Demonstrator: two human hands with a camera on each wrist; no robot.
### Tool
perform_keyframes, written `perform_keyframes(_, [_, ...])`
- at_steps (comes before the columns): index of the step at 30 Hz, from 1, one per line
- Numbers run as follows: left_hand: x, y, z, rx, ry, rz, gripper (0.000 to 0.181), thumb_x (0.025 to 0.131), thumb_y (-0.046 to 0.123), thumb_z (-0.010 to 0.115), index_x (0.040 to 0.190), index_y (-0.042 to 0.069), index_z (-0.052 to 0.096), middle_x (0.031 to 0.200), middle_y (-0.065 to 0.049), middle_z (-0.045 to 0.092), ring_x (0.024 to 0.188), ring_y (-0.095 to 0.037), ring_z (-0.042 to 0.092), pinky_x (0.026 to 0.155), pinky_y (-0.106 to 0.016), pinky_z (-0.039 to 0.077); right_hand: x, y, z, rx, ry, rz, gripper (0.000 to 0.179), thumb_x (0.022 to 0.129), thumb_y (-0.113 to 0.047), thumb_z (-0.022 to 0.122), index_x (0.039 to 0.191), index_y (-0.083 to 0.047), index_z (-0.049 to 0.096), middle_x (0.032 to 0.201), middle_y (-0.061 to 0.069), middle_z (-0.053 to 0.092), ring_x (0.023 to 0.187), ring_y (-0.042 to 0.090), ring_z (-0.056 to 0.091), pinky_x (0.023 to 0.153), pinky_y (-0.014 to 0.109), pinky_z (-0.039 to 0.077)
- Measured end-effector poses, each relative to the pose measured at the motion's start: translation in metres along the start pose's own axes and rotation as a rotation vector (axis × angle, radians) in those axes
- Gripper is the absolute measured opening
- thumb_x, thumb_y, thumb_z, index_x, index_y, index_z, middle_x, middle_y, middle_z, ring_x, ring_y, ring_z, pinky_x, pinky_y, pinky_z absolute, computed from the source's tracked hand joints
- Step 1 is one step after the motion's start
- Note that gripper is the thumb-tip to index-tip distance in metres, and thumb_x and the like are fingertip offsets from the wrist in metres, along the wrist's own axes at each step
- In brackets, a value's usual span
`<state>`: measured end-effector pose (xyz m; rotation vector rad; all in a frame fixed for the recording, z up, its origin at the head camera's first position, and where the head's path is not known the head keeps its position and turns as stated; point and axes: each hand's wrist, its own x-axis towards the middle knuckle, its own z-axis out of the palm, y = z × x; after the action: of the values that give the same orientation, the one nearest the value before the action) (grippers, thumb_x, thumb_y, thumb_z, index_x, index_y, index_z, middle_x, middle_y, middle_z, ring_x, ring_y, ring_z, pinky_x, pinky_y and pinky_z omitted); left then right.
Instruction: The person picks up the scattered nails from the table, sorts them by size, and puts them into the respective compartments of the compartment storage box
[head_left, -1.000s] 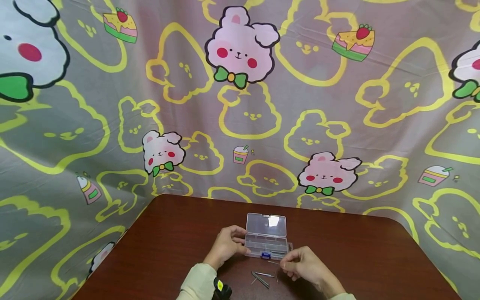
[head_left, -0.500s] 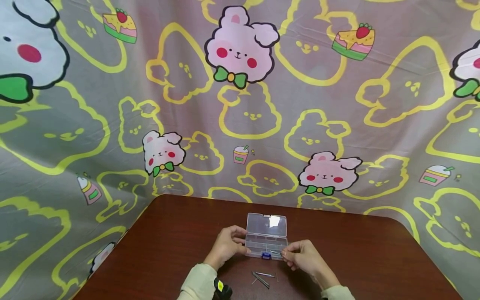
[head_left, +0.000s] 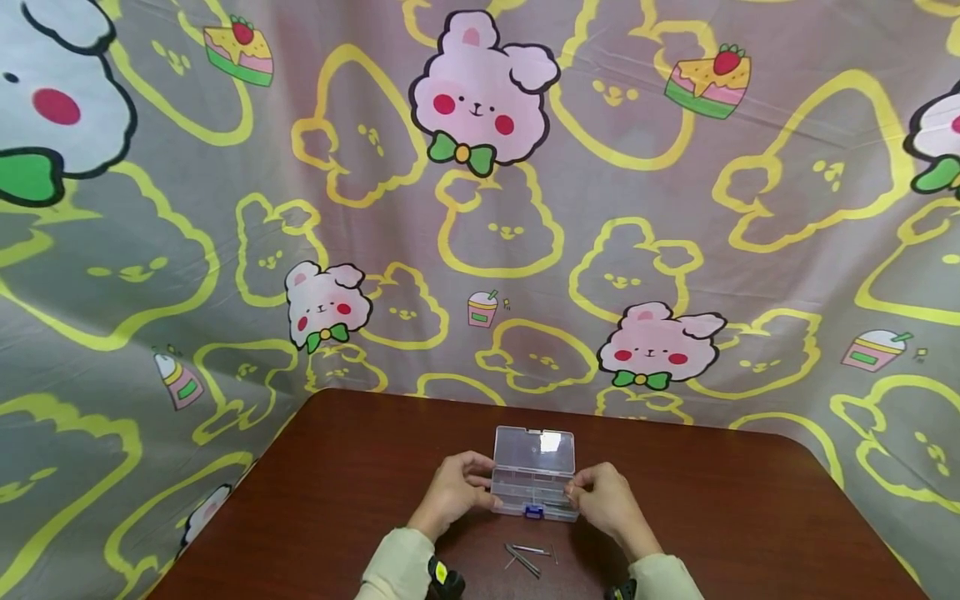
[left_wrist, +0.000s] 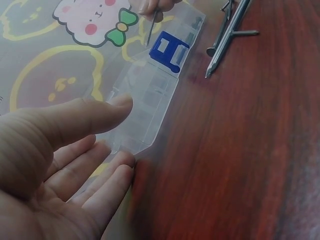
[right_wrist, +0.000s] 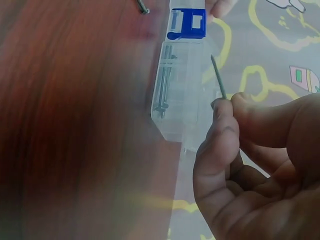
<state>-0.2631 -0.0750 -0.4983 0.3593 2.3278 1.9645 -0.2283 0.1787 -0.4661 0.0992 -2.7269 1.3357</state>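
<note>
A clear plastic compartment box [head_left: 512,507] with a blue latch [head_left: 533,512] stands with its lid [head_left: 532,450] raised at the back. My left hand [head_left: 453,492] holds the box's left end, thumb at the near corner and fingers along the side. Between thumb and fingertips, my right hand [head_left: 609,504] pinches a thin nail [right_wrist: 219,77], its point sticking out past the fingers. That hand is at the box's right end, over the compartments. Several nails [right_wrist: 165,82] lie in the front right compartment. In the head view the pinched nail is too small to make out.
On the brown wooden table [head_left: 375,467], several loose nails [head_left: 522,561] of different sizes lie just in front of the box. A patterned cloth [head_left: 510,300] with cartoon rabbits hangs behind the table and along its sides.
From in front of the box's right corner, my right hand has moved forward with the nail to above the right compartments. My left hand stays on the box.
</note>
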Motion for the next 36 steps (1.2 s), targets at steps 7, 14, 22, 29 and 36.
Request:
perform_keyframes(7, [0.001,-0.001,0.001,-0.011,0.001,-0.004,0.055,0.062,-0.015,0.088,0.111,-0.005,0.066,0.107,-0.018,0.07,0.091,-0.03,0.07,0.068,-0.036,0.059,0.001,-0.006,-0.001,-0.134,0.006,-0.032,0.017,0.085,0.003,0.071,0.071,-0.006,0.072,0.069,-0.002,0.061,0.062,0.016,0.05,0.054,0.031,0.042])
perform_keyframes(14, [0.001,0.0,0.002,-0.009,0.0,0.0,0.055,0.062,-0.015,0.087,0.112,-0.006,0.066,0.107,-0.019,0.07,0.091,-0.031,0.07,0.069,-0.036,0.058,0.003,-0.008,0.003,-0.234,0.003,-0.067,0.021,0.085,-0.001,0.073,0.066,-0.009,0.07,0.058,-0.005,0.053,0.057,0.014,0.048,0.052,0.03,0.04])
perform_keyframes(22, [0.0,0.0,0.002,-0.007,-0.002,0.0,0.056,0.061,-0.014,0.088,0.112,-0.007,0.066,0.106,-0.019,0.07,0.091,-0.031,0.07,0.069,-0.036,0.058,-0.001,-0.009,0.0,-0.196,0.015,-0.044,0.018,0.087,-0.002,0.074,0.071,-0.01,0.073,0.064,-0.005,0.057,0.059,0.014,0.048,0.054,0.031,0.041])
perform_keyframes(29, [0.0,0.0,0.001,-0.005,0.013,-0.001,0.055,0.062,-0.013,0.089,0.112,-0.004,0.067,0.107,-0.016,0.07,0.091,-0.029,0.069,0.069,-0.036,0.058,-0.008,-0.007,-0.003,-0.167,0.024,-0.075,0.02,0.086,-0.004,0.076,0.069,-0.013,0.072,0.069,-0.006,0.062,0.064,0.014,0.049,0.06,0.033,0.042])
perform_keyframes(36, [-0.003,0.002,0.0,-0.005,0.022,0.002,0.056,0.062,-0.013,0.089,0.112,-0.003,0.066,0.108,-0.017,0.07,0.092,-0.03,0.069,0.068,-0.036,0.058,-0.024,-0.006,-0.004,-0.146,-0.036,-0.106,0.02,0.081,-0.004,0.079,0.066,-0.015,0.072,0.07,-0.008,0.063,0.066,0.012,0.051,0.061,0.032,0.044])
